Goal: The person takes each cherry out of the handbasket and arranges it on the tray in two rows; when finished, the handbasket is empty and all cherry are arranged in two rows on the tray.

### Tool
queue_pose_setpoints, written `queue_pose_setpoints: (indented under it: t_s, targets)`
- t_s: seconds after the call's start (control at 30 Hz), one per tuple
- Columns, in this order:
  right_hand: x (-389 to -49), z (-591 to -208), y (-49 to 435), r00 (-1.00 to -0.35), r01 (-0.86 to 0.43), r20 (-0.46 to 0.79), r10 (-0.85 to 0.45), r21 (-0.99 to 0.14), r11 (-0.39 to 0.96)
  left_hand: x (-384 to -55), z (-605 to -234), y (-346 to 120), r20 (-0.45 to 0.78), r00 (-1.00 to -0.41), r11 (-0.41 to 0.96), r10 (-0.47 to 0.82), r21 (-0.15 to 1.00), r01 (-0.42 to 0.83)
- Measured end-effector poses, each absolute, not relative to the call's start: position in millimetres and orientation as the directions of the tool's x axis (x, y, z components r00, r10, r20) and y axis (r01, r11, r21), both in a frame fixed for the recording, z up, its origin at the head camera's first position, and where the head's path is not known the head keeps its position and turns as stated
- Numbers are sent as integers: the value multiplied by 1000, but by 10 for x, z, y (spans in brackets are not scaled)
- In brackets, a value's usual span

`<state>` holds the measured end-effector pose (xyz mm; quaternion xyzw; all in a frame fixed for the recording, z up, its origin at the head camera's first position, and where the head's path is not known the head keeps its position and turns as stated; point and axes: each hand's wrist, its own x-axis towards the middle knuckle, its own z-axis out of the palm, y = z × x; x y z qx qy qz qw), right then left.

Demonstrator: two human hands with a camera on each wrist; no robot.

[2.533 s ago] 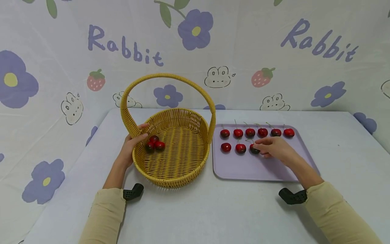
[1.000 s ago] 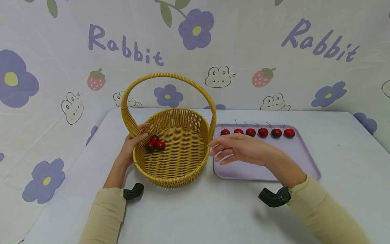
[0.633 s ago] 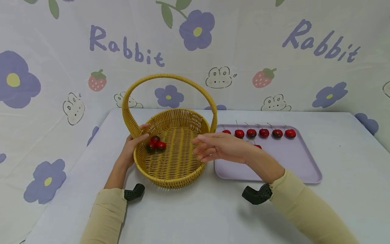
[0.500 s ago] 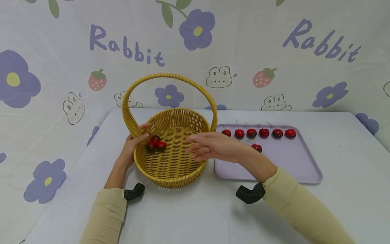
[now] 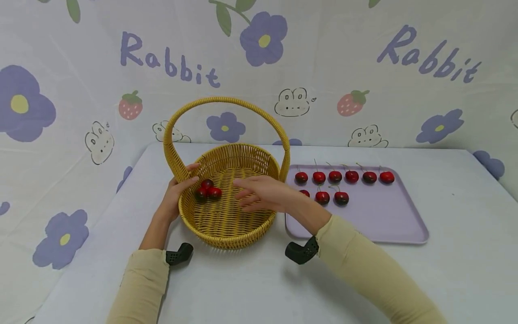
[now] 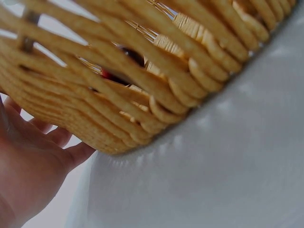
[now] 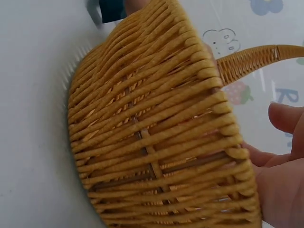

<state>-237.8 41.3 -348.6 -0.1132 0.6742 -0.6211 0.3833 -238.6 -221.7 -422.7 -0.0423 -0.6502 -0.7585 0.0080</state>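
Note:
A yellow wicker basket (image 5: 226, 240) with a tall arched handle stands on the table, three dark red cherries (image 5: 207, 191) lying at its inner left side. My left hand (image 5: 174, 195) grips the basket's left side by the foot of the handle; the left wrist view shows its fingers against the woven outer wall. Over the basket's right half hovers my right hand (image 5: 263, 192), thumb apart from the fingers and nothing visible in it. The basket wall partly hides its fingers in the right wrist view. On a lilac tray (image 5: 380, 220) sit more cherries (image 5: 351, 177) with stems.
The tray lies close to the basket's right side. Its back row has several cherries; three stand in the row before it, the leftmost partly behind my right arm. A patterned cloth (image 5: 311, 67) hangs behind the white table (image 5: 243, 288).
My right hand has left the third cherry in the tray's front row and moved left over the basket. The left hand stays on the basket. The cherries inside have not moved.

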Motion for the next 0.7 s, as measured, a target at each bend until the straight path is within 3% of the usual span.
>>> queue_pose_setpoints:
  t_s: [0.7]
  targets:
    - [-2535, -3591, -66, -651, 440, -527, -547, -848, 295, -2386, -4221, -2229, 79, -996, -144, 46, 987, 71]
